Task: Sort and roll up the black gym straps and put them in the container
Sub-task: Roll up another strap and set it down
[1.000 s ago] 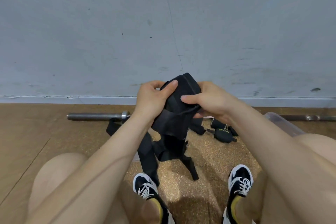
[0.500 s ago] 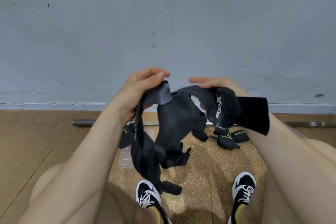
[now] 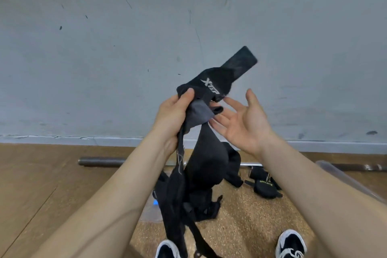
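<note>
Cork floor [image 3: 251,226]: you sit on it, with the loose work in front of you.
Barbell [image 3: 100,162]: it lies along the foot of the wall behind everything and plays no part in the job.
Container [image 3: 345,176]: a clear tub edge shows beyond your right forearm; you cannot see inside it.
Strap tangle [image 3: 201,176]: several black straps hang snarled from your left hand down to the floor. None of this bunch is rolled, so you look to be early in the sorting step.
Logo strap [image 3: 219,84]: its free end sticks up above your left hand, which makes it the likely one to free first.
Right hand [image 3: 243,125]: palm up, fingers straight, holding nothing, tips by the grey fold. Next it should pinch the logo strap and draw it out.
Left hand [image 3: 173,115]: fingers and thumb are clamped round the top of the tangle.
Rolled wraps [image 3: 263,186]: small bundles with yellow lettering lie on the floor near the container, not in it.
</note>
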A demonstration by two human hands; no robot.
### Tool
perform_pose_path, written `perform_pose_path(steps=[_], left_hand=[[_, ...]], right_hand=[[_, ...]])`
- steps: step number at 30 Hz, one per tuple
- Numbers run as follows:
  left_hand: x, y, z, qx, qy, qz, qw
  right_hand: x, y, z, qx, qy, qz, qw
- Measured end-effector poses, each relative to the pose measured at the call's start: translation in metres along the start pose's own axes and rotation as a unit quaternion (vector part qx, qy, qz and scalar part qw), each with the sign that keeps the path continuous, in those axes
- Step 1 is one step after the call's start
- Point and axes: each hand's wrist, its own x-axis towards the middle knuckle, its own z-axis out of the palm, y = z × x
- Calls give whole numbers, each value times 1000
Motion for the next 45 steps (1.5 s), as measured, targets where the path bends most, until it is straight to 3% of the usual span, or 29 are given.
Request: perform_pose_path(steps=[2, 4, 6, 8, 10, 12, 16, 24, 27, 32, 34, 37, 42, 45], left_hand=[[14, 2, -3, -27, 62, 19, 998], [25, -5, -8, -6, 94, 20, 995], [32, -18, -14, 35, 89, 9, 995], [36, -26, -15, 86, 58, -2, 995], [40, -29, -15, 125, 47, 6, 991], [42, -27, -15, 135, 41, 15, 990], [43, -26, -17, 129, 14, 9, 991], [38, -25, -12, 272, -24, 3, 962], [33, -18, -7, 307, -27, 15, 951], [4, -1, -23, 285, -155, -10, 946], [6, 2, -36, 238, -105, 13, 965], [18, -5, -46, 261, -47, 15, 964], [14, -26, -32, 328, -160, -45, 930], [14, -32, -21, 260, -163, -67, 949]], right_hand=[[8, 5, 9, -183, -14, 25, 983], [11, 10, 19, -396, -42, 21, 917], [22, 16, 22, -478, -10, -42, 877], [34, 19, 20, -448, 24, -59, 892], [40, 18, 16, -413, 36, -7, 910], [40, 16, 15, -362, 32, 33, 931], [40, 14, 22, -311, 26, 36, 949], [46, 15, 18, -414, 119, -115, 895], [37, 21, 19, -433, 126, -121, 885], [56, -23, -15, -354, 302, -178, 867], [52, -31, -20, -342, 284, -149, 883], [46, -24, -15, -353, 215, -129, 901], [43, -16, -2, -292, 149, -74, 942], [41, -12, 2, -201, 134, -43, 970]])
